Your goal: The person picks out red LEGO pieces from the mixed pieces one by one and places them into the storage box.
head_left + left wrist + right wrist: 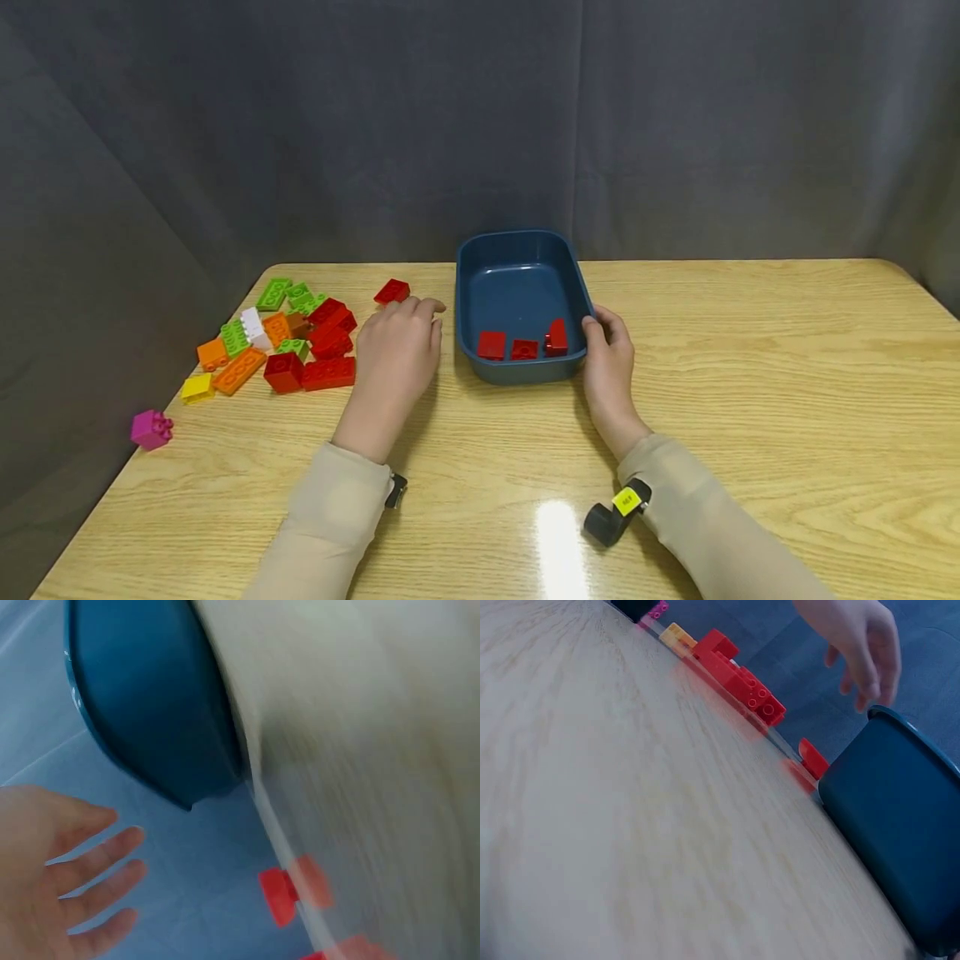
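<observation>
A dark blue plastic bin [525,373] stands on the table with three red toy bricks [492,345] lying at its near end. My right hand [609,367] grips the bin's right side near the front corner, thumb at the rim and fingers along the outside. Left of the bin my left hand [399,342] hovers over the table with nothing in it. In the left wrist view its fingers [101,877] are spread and loosely bent, apart from the bin. A red brick [392,291] lies just beyond that hand. Several more red bricks [328,373] lie to its left.
Green [274,293], orange [240,371] and white bricks [256,328] are scattered on the table's left side with a yellow brick [198,388]. A magenta brick [152,429] sits by the left edge. A grey curtain [420,133] hangs behind the table [750,375].
</observation>
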The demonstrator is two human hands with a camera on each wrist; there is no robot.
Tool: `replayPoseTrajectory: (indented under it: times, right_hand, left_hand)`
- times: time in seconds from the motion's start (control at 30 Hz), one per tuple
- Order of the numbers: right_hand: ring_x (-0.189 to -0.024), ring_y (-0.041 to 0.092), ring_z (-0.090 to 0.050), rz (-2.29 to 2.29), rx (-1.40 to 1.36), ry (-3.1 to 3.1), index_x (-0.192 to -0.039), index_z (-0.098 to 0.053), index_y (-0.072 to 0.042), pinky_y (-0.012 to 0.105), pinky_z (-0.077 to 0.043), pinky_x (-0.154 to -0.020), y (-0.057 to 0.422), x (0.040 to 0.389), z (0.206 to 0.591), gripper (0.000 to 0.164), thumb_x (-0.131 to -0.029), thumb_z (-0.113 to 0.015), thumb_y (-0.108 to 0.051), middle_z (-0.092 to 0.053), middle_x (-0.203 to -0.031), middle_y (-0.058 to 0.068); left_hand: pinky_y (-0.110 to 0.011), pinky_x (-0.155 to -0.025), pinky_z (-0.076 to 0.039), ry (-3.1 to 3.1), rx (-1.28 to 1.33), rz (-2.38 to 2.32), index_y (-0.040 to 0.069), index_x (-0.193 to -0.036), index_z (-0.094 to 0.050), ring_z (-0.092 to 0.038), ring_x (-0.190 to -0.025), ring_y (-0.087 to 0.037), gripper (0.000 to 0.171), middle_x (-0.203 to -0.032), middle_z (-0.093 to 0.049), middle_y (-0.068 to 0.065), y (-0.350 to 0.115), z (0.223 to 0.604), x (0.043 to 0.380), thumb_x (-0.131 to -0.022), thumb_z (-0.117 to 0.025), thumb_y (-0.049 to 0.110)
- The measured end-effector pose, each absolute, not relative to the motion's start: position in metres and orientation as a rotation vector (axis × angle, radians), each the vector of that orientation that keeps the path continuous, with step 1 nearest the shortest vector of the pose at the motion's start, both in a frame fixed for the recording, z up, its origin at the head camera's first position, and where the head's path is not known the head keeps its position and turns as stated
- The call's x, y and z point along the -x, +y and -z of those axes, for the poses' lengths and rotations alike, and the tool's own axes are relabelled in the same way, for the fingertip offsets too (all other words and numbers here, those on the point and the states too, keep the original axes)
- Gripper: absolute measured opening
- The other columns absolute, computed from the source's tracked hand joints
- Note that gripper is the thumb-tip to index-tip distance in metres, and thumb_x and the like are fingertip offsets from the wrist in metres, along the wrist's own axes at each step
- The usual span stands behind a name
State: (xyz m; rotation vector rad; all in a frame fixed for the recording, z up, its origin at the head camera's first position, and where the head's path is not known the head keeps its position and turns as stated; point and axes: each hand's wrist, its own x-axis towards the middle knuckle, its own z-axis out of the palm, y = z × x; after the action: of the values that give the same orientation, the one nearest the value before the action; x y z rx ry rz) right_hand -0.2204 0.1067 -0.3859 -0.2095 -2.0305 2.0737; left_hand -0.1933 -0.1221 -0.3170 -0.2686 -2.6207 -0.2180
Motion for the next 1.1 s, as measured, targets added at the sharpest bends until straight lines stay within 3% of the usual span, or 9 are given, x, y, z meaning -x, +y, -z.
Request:
replayPoseTrajectory:
  times: [0.53,0.83,1.1]
  right_hand:
    - [-0.130,0.019,-0.043,-2.067,0.220,-2.050,-0.142,-0.047,-0.004,0.032,-0.033,-0.112,0.108,0.221,0.386,0.042,-0.105,-0.041,-0.025,-0.047,-0.144,0.009]
    - [-0.130,0.019,-0.042,-2.073,0.224,-2.055,-0.142,-0.046,-0.004,0.031,-0.033,-0.112,0.108,0.220,0.387,0.043,-0.105,-0.040,-0.026,-0.046,-0.144,0.009]
    - [-0.130,0.019,-0.043,-2.077,0.219,-2.045,-0.142,-0.046,-0.004,0.031,-0.034,-0.111,0.108,0.220,0.386,0.042,-0.105,-0.040,-0.024,-0.046,-0.144,0.009]
  left_hand:
    - [-0.045,-0.070,-0.055,-2.654,0.325,0.107,0.005,-0.110,-0.071,-0.066,-0.088,-0.034,0.020,-0.105,-0.072,-0.013,-0.166,0.308,0.184,-0.092,-0.068,0.013]
    - [-0.050,-0.077,-0.053,-2.698,0.377,-0.027,0.000,-0.108,-0.070,-0.064,-0.091,-0.036,0.020,-0.101,-0.069,-0.017,-0.198,0.307,0.183,-0.090,-0.066,0.006]
    - [-0.060,-0.093,-0.046,-2.922,0.336,0.030,-0.003,-0.128,-0.059,-0.057,-0.114,-0.044,0.044,-0.125,-0.061,-0.027,-0.243,0.306,0.179,-0.089,-0.072,0.015]
